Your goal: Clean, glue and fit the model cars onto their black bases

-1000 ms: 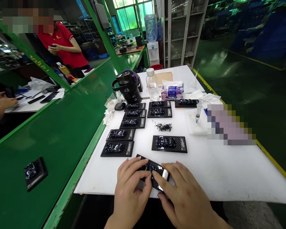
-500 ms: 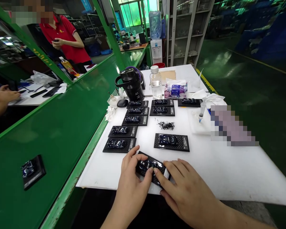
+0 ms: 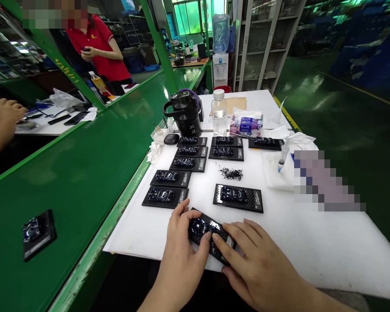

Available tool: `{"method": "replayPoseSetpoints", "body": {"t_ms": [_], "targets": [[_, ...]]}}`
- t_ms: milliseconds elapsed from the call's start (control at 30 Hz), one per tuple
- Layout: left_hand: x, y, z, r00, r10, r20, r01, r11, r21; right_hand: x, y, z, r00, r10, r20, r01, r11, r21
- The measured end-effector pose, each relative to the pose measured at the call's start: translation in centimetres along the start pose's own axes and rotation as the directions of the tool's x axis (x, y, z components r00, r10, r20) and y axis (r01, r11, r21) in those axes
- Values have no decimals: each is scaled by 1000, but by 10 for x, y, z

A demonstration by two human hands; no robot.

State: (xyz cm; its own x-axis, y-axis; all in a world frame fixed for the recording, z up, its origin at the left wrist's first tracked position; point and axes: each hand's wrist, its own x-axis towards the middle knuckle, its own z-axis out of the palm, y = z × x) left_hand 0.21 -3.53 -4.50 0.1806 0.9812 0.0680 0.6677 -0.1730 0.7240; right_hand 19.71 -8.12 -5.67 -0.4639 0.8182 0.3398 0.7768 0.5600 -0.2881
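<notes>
A glossy dark model car [image 3: 199,226] on a black carbon-pattern base lies slantwise near the table's front edge. My left hand [image 3: 185,245] is closed round its left end, thumb and fingers on the car and base. From the other side, my right hand [image 3: 250,255] grips the base, its index fingertip on the car close to the left thumb. Both hands partly cover the car. Just beyond sits another model car on its base [image 3: 256,203]. A heap of small black pieces [image 3: 232,173] lies farther back.
Several more model cars [image 3: 162,195] stand in rows at left and back. One rests on the green surface [image 3: 94,182]. Behind are a black jug [image 3: 186,115], a bottle [image 3: 219,115] and tissues [image 3: 246,125]; a syringe [image 3: 282,158] lies right. Co-workers are at left.
The camera view has shifted slightly, moving the scene right. My hands keep nearly the same grip on the model car. At the far left, a co-worker's hands have moved up.
</notes>
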Motion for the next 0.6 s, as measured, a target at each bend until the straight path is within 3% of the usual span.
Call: {"method": "replayPoseSetpoints", "body": {"t_ms": [133, 367, 600], "targets": [[0, 0, 0, 1000, 0, -4, 0, 1000, 4, -4, 0, 4, 999, -27, -33, 26, 999, -35], [3, 3, 1, 1000, -16, -1, 16, 1000, -15, 6, -2, -7, 998, 49, 26, -49, 999, 19], [6, 5, -1, 997, -69, 19, 70, 997, -37, 10, 2, -12, 993, -9, 121, 7, 1000, 12]]}}
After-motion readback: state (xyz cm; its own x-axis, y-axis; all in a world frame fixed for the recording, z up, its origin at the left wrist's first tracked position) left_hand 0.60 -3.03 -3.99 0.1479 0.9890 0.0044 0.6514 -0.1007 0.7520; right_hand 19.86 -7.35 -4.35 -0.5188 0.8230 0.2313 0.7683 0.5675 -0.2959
